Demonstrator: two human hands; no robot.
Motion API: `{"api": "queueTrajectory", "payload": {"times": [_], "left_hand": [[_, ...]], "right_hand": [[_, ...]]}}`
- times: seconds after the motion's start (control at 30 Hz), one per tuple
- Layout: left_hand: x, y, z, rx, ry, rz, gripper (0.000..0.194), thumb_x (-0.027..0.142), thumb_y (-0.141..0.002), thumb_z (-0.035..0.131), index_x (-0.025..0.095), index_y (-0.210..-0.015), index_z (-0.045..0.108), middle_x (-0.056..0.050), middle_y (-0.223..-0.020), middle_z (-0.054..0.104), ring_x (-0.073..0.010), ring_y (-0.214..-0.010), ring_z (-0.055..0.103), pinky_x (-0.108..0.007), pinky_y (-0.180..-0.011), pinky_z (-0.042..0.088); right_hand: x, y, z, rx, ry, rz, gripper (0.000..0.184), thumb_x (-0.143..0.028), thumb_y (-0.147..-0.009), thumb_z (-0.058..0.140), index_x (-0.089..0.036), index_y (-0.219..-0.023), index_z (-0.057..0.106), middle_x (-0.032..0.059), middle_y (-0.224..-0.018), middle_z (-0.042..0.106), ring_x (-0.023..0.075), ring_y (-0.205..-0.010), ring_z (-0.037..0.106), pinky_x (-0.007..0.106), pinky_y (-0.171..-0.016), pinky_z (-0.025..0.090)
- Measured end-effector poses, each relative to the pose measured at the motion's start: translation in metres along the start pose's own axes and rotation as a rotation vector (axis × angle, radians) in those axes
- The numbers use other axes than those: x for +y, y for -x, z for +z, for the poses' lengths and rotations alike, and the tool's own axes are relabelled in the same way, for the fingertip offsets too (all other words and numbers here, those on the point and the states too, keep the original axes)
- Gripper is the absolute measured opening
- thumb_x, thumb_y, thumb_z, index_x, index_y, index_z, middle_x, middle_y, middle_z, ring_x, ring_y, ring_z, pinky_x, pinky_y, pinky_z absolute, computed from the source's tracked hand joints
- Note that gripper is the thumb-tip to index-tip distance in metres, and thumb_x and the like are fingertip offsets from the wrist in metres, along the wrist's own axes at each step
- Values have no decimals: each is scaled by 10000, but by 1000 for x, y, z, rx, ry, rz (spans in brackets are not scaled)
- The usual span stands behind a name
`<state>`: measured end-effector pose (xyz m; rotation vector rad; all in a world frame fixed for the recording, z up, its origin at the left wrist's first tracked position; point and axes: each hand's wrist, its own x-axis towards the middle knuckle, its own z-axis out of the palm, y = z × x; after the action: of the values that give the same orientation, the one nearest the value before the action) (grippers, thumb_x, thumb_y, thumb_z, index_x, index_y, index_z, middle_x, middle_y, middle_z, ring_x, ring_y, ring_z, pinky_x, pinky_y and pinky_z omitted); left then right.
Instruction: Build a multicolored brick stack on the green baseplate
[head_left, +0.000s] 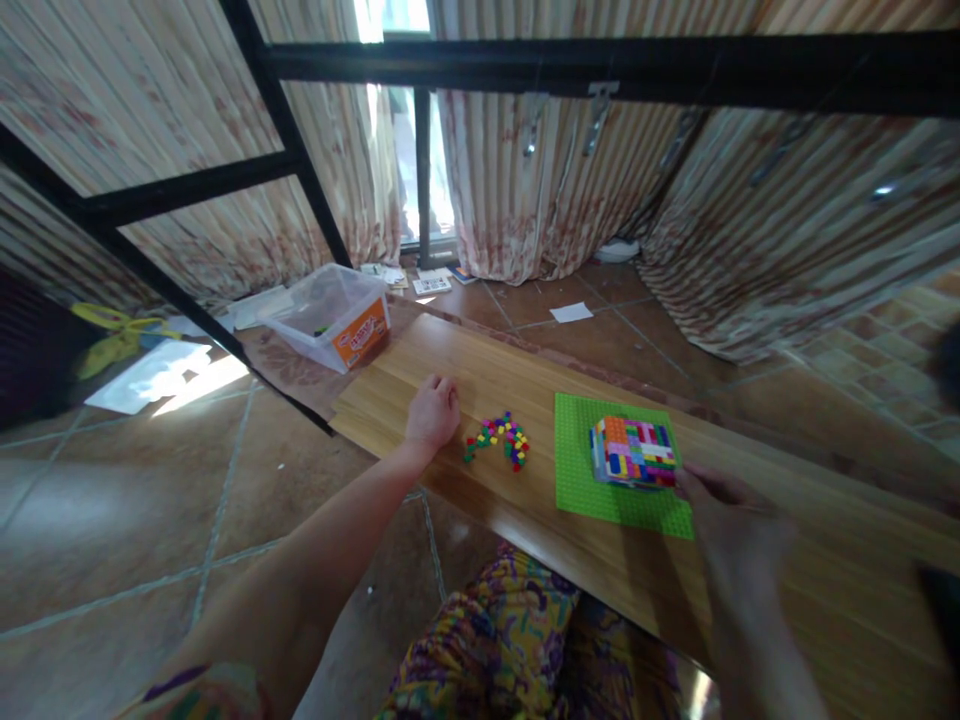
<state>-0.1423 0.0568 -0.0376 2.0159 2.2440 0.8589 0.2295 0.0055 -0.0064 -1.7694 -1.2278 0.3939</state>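
Observation:
A box-shaped build of colourful toy building bricks stands on a green studded baseplate. My right hand, slightly blurred, reaches in from the right, its fingertips closed at the build's near right corner. Whether a loose brick is between them is hidden. My left hand rests on the wooden table with its fingers curled in, and I cannot see whether it holds anything. Just right of it lie several loose small bricks in many colours, spread in an arc.
Beyond the left end of the wooden table stands a clear plastic bin with an orange label. Black metal bars cross the top in front of long curtains. Papers lie on the tiled floor. A dark object sits at the right edge.

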Motion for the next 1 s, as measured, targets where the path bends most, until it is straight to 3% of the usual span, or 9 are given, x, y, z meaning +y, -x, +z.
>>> {"api": "queueTrajectory", "payload": {"times": [0.1, 0.33, 0.57, 0.67, 0.8, 1.0], "left_hand": [[0, 0, 1, -4, 2, 0, 189, 161, -904, 443, 186, -895, 630, -79, -961, 613, -194, -934, 588, -305, -835, 469], [2, -1, -1, -17, -16, -10, 195, 167, -908, 436, 191, -881, 627, -75, -941, 607, -196, -930, 588, -305, -823, 466], [2, -1, -2, -27, -10, -10, 215, 184, -918, 416, 191, -902, 630, -80, -958, 613, -199, -924, 589, -306, -805, 466], [1, -1, -1, -27, -12, -11, 214, 183, -915, 416, 191, -902, 630, -81, -956, 613, -201, -924, 589, -307, -805, 466], [1, -2, -2, -32, -9, -7, 205, 171, -907, 423, 192, -900, 628, -81, -962, 614, -199, -932, 591, -303, -813, 464], [1, -1, -3, -27, -19, -8, 194, 184, -905, 429, 197, -890, 622, -74, -944, 612, -196, -914, 594, -298, -802, 466]], "right_hand": [[-7, 0, -2, -4, 65, 46, 349, -427, -730, 663, -149, -906, 777, 104, -835, 756, 280, -787, 704, 403, -761, 520], [-14, -2, -4, -59, 118, -2, 394, -457, -736, 605, -138, -895, 772, 130, -837, 756, 296, -783, 702, 399, -725, 504], [-42, 38, -7, 141, 78, -106, 384, -442, -830, 559, -127, -934, 752, 125, -855, 748, 243, -739, 681, 346, -702, 498], [-55, 67, 12, 3, 3, -135, 361, -469, -846, 564, -171, -935, 747, 98, -905, 752, 215, -747, 679, 327, -728, 505], [-65, 99, 55, -282, 4, -220, 346, -466, -872, 529, -196, -954, 729, 83, -956, 744, 208, -812, 677, 329, -779, 503], [-77, 115, 108, -338, 171, -310, 380, -342, -882, 547, -160, -1208, 621, 110, -1037, 698, 242, -951, 631, 370, -854, 474]]}}
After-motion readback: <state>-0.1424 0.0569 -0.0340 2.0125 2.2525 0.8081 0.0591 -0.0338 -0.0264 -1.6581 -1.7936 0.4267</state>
